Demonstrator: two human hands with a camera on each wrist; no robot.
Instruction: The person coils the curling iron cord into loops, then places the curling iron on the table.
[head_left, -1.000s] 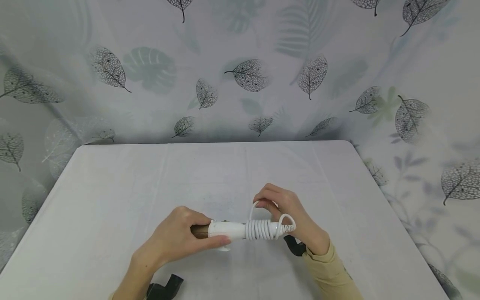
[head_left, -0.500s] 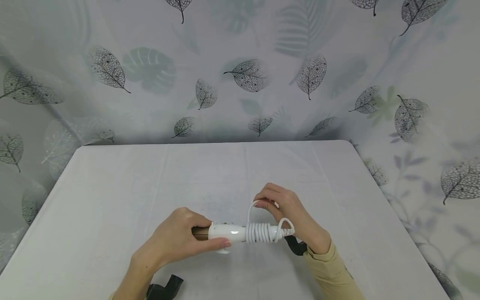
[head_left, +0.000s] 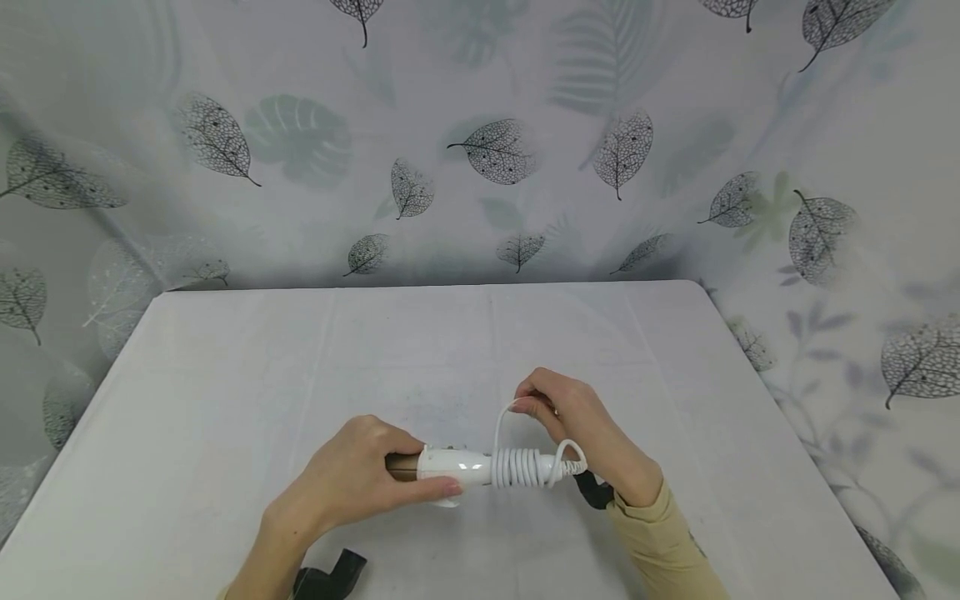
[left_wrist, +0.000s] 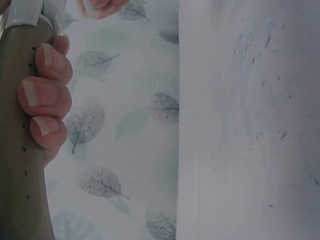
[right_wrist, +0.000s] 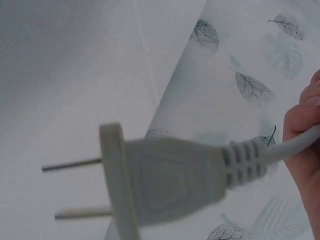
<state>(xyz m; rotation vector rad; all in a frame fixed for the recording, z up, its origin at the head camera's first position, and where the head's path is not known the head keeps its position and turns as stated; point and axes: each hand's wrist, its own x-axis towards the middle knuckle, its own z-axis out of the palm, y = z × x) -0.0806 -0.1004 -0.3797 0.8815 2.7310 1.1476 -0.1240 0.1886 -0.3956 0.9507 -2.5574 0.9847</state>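
My left hand grips a hair straightener around its brown end, with the thumb lying along the white handle. The straightener is held sideways above the table. A white power cord is wound in several turns around the handle's right part, and a loose loop stands up at its right tip. My right hand pinches the cord's free stretch above the coil. In the left wrist view, curled fingertips press the brown body, which has a row of small holes. A two-pin plug hangs from the cord in the right wrist view.
A white-covered table lies beneath both hands. Behind and beside it hangs a leaf-patterned curtain or backdrop. Black objects sit at the left wrist and the right wrist.
My right fingers have shifted slightly to the right with the pinched cord. The straightener has dipped a little. Both holds are otherwise the same.
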